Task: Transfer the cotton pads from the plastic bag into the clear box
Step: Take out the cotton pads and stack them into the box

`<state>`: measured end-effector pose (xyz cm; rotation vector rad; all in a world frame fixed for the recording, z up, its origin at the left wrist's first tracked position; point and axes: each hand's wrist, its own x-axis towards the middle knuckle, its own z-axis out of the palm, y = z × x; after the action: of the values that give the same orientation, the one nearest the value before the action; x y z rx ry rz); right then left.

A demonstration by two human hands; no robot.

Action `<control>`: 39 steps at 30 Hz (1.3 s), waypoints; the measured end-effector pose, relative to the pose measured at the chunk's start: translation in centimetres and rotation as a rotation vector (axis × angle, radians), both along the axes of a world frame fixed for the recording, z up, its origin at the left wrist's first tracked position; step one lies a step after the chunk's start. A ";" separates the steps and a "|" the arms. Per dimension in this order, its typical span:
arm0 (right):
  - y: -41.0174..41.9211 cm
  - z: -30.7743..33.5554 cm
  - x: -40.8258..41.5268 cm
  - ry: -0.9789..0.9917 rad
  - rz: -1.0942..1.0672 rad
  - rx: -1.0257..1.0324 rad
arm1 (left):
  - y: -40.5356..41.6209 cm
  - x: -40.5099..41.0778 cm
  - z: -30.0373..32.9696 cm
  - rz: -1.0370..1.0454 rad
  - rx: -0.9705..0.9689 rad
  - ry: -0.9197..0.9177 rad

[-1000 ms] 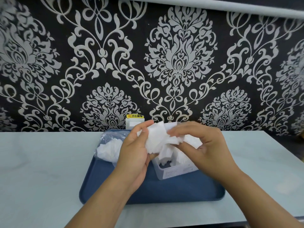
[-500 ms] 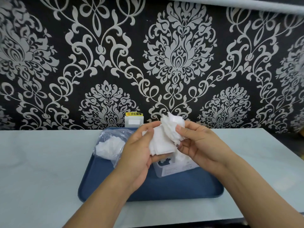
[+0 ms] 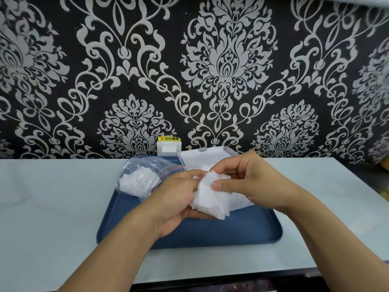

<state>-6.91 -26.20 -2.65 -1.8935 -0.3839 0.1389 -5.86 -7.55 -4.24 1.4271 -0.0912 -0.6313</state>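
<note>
Over blue tray (image 3: 242, 232), both hands (image 3: 212, 192) gripping white, square, stacked cotton pads (image 3: 210, 199).

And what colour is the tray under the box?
Dark blue tray, plain with no pattern, seen in the head view.

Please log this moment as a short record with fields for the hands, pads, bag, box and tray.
left hand: cradles the stack of cotton pads from below
right hand: thumb pinches the stack's top
plastic bag: on the tray's left, pads left inside
clear box: lid open, mostly hidden behind the hands
blue tray: on the pale table, holding bag and box
</note>
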 end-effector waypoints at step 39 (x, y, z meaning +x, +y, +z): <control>3.2 -1.1 -0.3 0.082 -0.260 0.375 | -0.7 0.1 0.6 0.316 -0.347 -0.107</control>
<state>-7.23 -23.04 -3.72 -1.5445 -0.0958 -0.0292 -5.80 -8.29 -3.67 1.1070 -0.0549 -0.2620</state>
